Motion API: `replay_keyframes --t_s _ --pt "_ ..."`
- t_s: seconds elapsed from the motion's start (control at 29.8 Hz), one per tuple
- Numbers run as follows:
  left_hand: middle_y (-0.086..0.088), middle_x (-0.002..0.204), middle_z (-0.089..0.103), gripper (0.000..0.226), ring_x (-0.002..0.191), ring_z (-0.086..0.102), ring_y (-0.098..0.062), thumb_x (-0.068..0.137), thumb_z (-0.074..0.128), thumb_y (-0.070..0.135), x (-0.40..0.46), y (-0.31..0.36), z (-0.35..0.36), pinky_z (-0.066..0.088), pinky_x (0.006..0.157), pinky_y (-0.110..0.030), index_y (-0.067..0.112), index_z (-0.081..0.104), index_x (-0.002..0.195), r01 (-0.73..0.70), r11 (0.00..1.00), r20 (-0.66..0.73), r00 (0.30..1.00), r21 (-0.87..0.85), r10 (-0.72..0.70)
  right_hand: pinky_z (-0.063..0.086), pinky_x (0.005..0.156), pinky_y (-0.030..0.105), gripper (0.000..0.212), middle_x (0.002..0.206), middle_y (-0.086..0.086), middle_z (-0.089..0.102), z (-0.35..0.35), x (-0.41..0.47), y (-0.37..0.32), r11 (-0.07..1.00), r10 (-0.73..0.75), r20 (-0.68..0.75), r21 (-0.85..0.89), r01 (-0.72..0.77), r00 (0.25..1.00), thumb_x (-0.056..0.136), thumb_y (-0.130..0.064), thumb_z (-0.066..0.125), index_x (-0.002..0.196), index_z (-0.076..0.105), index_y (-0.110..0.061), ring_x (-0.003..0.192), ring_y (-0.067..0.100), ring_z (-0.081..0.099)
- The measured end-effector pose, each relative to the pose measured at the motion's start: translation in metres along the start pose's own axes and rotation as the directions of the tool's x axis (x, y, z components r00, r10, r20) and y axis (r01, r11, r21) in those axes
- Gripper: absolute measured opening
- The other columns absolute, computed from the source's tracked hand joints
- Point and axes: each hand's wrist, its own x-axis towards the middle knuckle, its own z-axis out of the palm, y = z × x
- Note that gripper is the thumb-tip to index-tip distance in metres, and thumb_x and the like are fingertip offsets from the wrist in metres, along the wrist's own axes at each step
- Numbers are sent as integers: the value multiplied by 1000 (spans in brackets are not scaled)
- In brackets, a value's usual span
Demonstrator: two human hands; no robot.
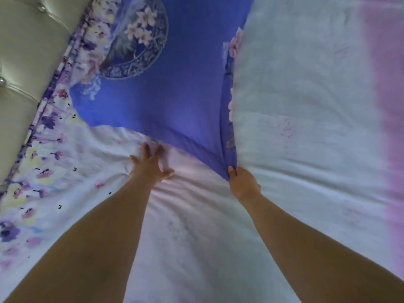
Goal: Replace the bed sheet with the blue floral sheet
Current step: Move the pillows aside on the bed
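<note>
Head view: blue floral sheet (166,88) partly spread, early stage.
Right hand (243,182) pinches a bunched corner of the blue sheet; left hand (150,164) lies flat, fingers splayed, on the pale pansy-print sheet (54,171) beneath. Blue sheet covers only the patch near the headboard (26,51); its pale underside folds over to the right. Left, I'd judge: unfold, pull across, smooth, tuck.

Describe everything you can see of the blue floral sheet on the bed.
The blue floral sheet looks like thin, soft cloth, deep blue with pale pink blossoms and an ornate round medallion. It lies partly spread over the pale sheet, reaching toward the tufted headboard. The right hand pinches its near corner, pulling folds; the left hand is spread just beside its edge.
</note>
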Motion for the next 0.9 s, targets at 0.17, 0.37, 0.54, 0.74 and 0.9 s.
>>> replay_keyframes --t_s 0.17,0.37,0.54,0.74,0.9 --pt "-10 140 47 80 129 44 -28 78 57 64 -128 13 31 37 104 -37 14 42 138 -2 782 45 998 -623 39 41 96 40 46 125 17 57 28 -97 67 999 43 160 -16 -41 986 102 -41 27 114 56 -8 116 33 54" --pt "7 115 65 42 104 63 -18 89 62 43 -283 61 66 51 92 -41 24 50 124 175 -41 176 984 -984 -22 36 96 35 46 133 22 51 41 -220 123 989 128 386 19 -147 913 105 -26 22 131 46 3 121 34 49" --pt "-11 80 58 10 65 53 -23 88 63 7 -351 56 95 46 65 -33 4 55 93 386 -36 386 903 -922 -189 46 51 18 30 84 8 62 25 -305 165 988 144 505 -29 -151 851 102 -28 36 95 58 -8 63 15 54" --pt "-18 100 54 14 83 57 -30 94 55 11 -487 79 118 52 77 -42 7 49 82 344 456 348 934 -820 -80 41 72 30 15 97 12 59 -10 -375 241 964 265 280 -53 -261 923 92 -16 44 98 56 -9 97 32 60" --pt "-22 120 60 34 112 58 -34 97 49 19 -596 84 158 48 90 -38 -6 51 120 140 860 393 916 -490 75 39 95 33 68 136 13 46 -45 -426 249 683 268 193 653 -327 944 87 -44 57 139 38 -4 122 33 48"
